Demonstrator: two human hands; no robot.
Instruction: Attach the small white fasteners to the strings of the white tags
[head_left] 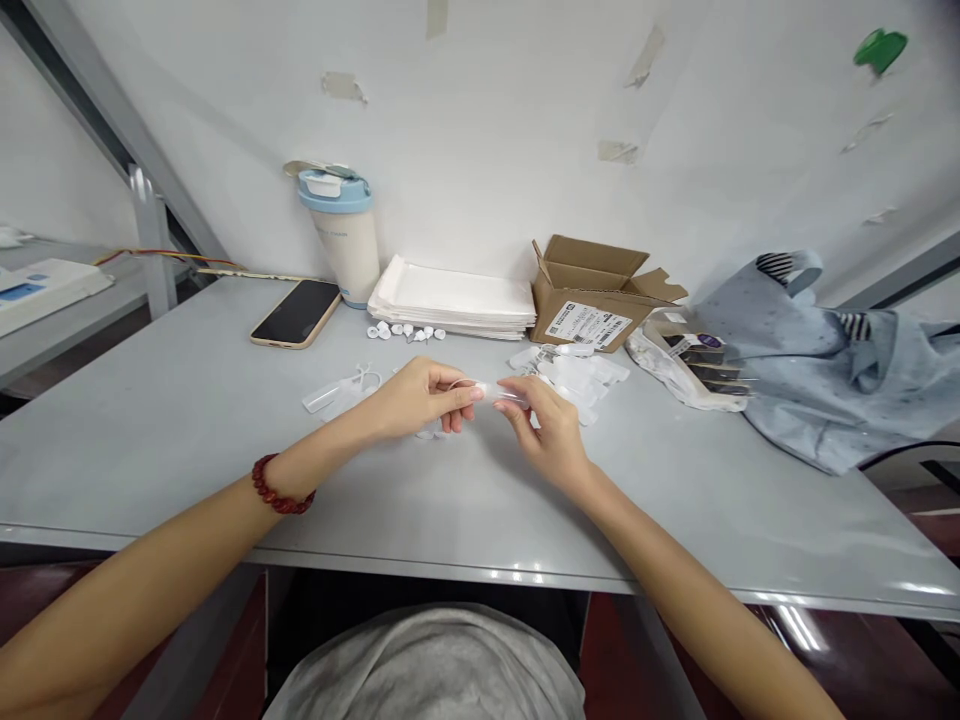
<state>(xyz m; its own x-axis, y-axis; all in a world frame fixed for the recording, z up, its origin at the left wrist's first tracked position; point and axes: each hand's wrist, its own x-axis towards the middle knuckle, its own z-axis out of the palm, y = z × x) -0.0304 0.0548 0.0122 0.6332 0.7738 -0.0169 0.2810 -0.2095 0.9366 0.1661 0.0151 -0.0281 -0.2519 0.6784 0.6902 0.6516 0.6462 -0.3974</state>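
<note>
A small clear tube with a white end is held just above the middle of a grey table, between two bare hands. Its long axis runs left to right, close to level, with the right end slightly nearer the person. The white end points left and the clear, see-through part points right, partly covered by fingers. A thin pale loop arches over the left fingertips.

The left hand comes in from the near left, its forearm slanting away from the person, a dark red beaded bracelet at the wrist. Its grip is a pinch, thumb and index finger closed on the white end, with the other fingers curled below. The right hand comes from the near right, forearm slanting inward, back of the hand partly turned up. It pinches the clear part between thumb and fingers. The two sets of fingertips are near each other.

Just beyond and to the right of the hands lies a loose pile of clear and white pieces; a smaller group lies to the left, partly behind the left hand. Farther back is a row of small white caps, in front of a stack of white envelopes. Left of the stack stand a cream cup with a blue lid and, lying flat, a phone. Right of it are an open cardboard box, a white packet and crumpled light blue cloth.
</note>
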